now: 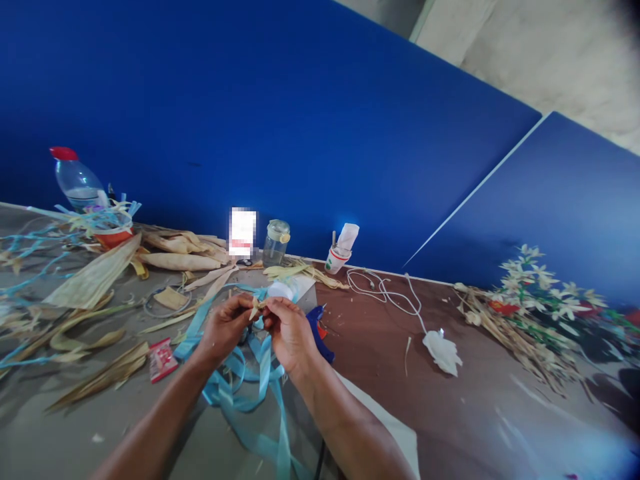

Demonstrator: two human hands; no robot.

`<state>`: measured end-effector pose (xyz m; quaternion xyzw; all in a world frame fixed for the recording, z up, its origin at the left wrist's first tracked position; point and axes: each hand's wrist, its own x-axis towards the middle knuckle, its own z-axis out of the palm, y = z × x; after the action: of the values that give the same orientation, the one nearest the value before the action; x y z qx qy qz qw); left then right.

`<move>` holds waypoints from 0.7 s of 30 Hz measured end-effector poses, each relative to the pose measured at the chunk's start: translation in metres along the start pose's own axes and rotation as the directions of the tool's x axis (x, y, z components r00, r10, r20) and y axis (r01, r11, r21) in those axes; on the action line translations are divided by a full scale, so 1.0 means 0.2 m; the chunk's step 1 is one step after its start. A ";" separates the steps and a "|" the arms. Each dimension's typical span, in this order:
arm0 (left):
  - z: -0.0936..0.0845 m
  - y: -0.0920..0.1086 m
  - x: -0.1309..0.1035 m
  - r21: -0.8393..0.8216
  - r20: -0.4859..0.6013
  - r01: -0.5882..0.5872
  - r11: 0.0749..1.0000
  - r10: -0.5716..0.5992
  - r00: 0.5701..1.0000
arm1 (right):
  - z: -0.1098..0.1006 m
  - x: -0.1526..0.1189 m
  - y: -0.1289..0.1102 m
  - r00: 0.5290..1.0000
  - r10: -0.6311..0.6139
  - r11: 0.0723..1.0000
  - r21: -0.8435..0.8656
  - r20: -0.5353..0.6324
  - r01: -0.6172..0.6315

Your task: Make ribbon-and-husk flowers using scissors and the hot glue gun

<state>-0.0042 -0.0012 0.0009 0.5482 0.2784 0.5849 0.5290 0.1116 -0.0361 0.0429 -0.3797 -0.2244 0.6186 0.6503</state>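
Note:
My left hand [224, 328] and my right hand [291, 328] meet over the middle of the table. Between their fingertips is a small pale piece of dried corn husk [255, 309], pinched from both sides. A long light blue ribbon [250, 397] lies in loops beneath my wrists. Just behind my fingers sits a white round object [281, 291], partly covered. Right of my right hand lies a dark blue tool with an orange part [320, 333], perhaps a glue gun, half hidden by the hand.
Dried corn husks [183, 260] and a red packet [163, 360] lie to the left. A bottle [80, 187], a glass jar [275, 244] and a paper cup [338, 260] stand by the blue partition [300, 120]. White cable [385, 291], tissue [443, 352] and flowers [550, 283] are rightward.

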 end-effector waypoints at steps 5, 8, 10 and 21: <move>0.00 -0.01 -0.01 -0.017 0.004 0.002 1.000 -0.002 1.000 | 0.00 0.01 0.01 0.999 0.026 0.999 -0.040 -0.036 -0.028; 0.00 -0.01 0.00 0.001 0.013 -0.002 1.000 0.002 1.000 | 0.00 0.01 0.01 0.997 0.065 0.998 -0.022 -0.051 -0.067; 0.00 -0.01 0.00 0.015 0.006 -0.003 1.000 0.003 1.000 | 0.01 0.00 0.01 0.995 0.080 0.997 -0.009 -0.052 -0.081; 0.01 0.00 -0.01 0.060 -0.042 0.047 0.997 -0.044 0.998 | 0.00 0.01 0.03 0.989 0.147 0.986 0.089 -0.026 -0.144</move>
<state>-0.0028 -0.0030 0.0019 0.5457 0.3192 0.5749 0.5194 0.1074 -0.0352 0.0387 -0.3767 -0.1583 0.6672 0.6228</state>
